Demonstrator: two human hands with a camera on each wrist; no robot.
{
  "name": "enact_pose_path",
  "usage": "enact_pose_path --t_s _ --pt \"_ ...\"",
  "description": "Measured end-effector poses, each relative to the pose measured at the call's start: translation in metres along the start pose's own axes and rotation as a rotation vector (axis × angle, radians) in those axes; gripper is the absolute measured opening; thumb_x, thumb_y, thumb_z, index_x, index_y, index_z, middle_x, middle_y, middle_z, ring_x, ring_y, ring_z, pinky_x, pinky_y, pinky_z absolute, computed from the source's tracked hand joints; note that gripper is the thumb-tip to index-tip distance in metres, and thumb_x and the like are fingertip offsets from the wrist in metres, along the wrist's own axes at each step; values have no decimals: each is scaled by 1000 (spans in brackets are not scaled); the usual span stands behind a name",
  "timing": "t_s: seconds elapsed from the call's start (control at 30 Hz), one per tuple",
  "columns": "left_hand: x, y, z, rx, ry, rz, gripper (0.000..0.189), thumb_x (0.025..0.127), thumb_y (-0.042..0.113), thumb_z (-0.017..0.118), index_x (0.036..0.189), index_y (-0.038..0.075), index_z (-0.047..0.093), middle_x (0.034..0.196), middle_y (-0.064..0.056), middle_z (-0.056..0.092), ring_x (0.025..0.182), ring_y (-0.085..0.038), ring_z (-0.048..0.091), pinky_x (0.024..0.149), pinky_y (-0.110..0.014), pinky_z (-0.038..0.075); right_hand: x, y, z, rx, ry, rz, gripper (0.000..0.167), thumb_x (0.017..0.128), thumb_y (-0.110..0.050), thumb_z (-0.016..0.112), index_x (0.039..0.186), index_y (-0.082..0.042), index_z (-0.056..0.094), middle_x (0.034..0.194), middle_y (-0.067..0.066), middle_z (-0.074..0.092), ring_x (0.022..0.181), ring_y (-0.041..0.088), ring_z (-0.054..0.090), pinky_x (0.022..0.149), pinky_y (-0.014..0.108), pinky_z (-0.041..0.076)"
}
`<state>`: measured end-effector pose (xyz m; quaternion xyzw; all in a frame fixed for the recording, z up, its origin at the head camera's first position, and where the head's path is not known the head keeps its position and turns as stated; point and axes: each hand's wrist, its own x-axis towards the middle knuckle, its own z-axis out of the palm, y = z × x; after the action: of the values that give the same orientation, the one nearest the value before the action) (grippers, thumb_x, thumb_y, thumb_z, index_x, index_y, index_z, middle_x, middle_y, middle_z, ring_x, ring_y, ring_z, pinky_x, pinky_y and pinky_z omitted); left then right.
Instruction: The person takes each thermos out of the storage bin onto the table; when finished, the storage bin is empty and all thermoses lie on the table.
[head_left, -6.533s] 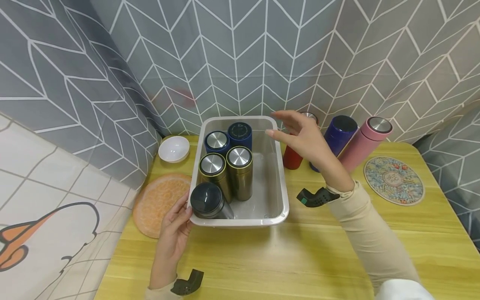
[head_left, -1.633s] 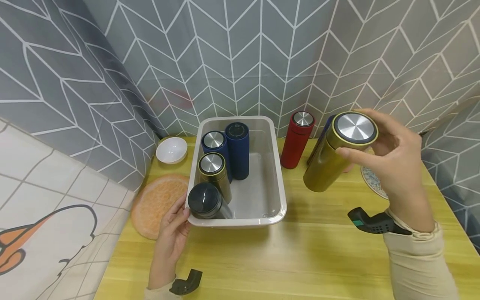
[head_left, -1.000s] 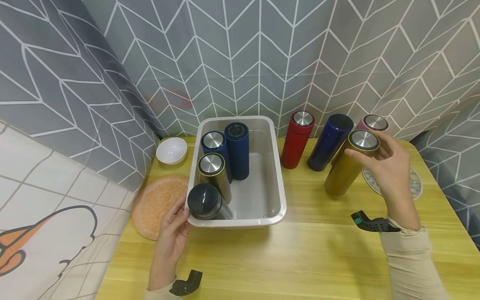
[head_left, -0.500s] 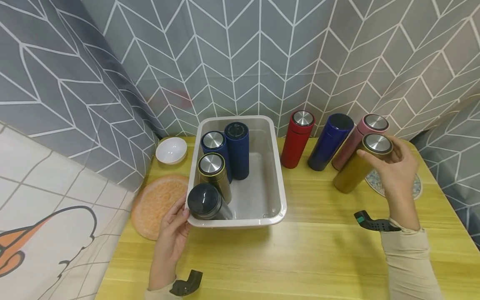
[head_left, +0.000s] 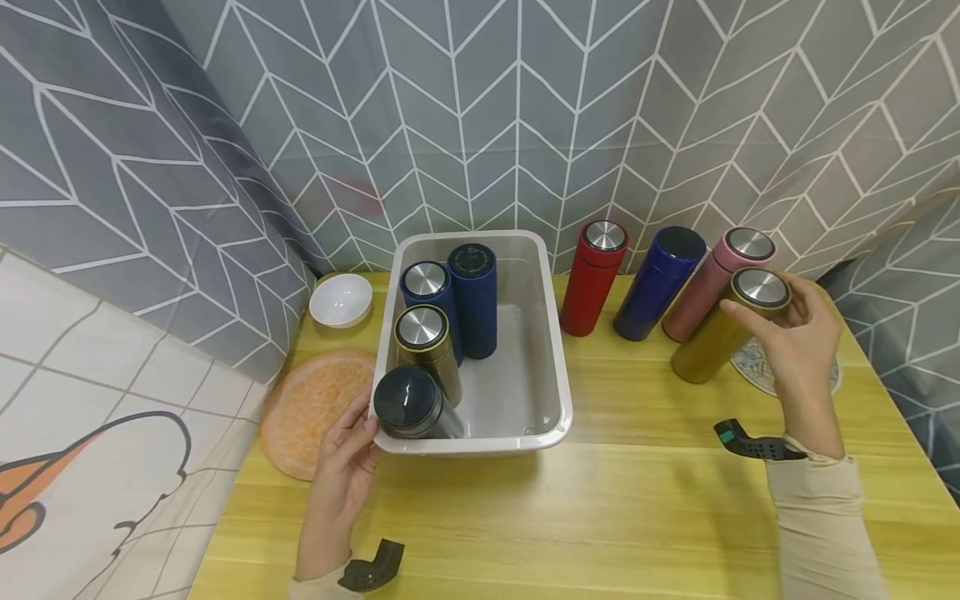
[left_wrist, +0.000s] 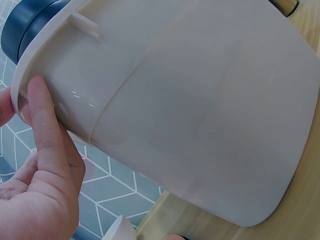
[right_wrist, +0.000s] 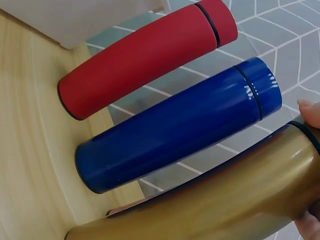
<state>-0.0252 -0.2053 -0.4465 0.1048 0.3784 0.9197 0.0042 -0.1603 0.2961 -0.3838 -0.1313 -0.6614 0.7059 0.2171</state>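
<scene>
the right hand (head_left: 802,337) grips a gold bottle (head_left: 705,350) near the far right corner of the table (head_left: 637,517), its silver lid (head_left: 761,287) visible only from the head; the left hand (head_left: 348,454) pinches the bin (head_left: 561,367), a fingertip (left_wrist: 38,87) beneath its rim shown by the left wrist view alone.

Table (head_left: 600,508) and curtain (head_left: 450,108), from where I stand.
Grey with white chevron lines, the curtain hangs behind the yellow table. At left, a white bowl (head_left: 341,301) sits behind a round orange mat (head_left: 311,408); at right lies a patterned round mat (head_left: 753,368), partly hidden. Beyond the left edge, a white gridded surface (head_left: 97,358) bears a cartoon drawing (head_left: 22,483).
</scene>
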Motion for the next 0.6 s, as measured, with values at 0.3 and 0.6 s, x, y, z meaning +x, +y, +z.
enact_pose_path --t_s 0.3,0.6 --pt "0 0 -1 9 -27 6 47 103 -10 31 141 5 55 124 -3 66 102 -8 69 84 -15 59 -3 2 -6 13 33 37 62 70 11 84 123 -14 64 113 -7 67 101 6 62 79 8 51" --pt "-1 0 -1 0 -27 9 47 103 -10 31 140 5 56 125 -3 67 103 -9 70 84 -16 59 -5 -2 -8 -75 -6 79 65 72 6 85 126 -18 59 112 -12 66 100 2 61 79 5 50"
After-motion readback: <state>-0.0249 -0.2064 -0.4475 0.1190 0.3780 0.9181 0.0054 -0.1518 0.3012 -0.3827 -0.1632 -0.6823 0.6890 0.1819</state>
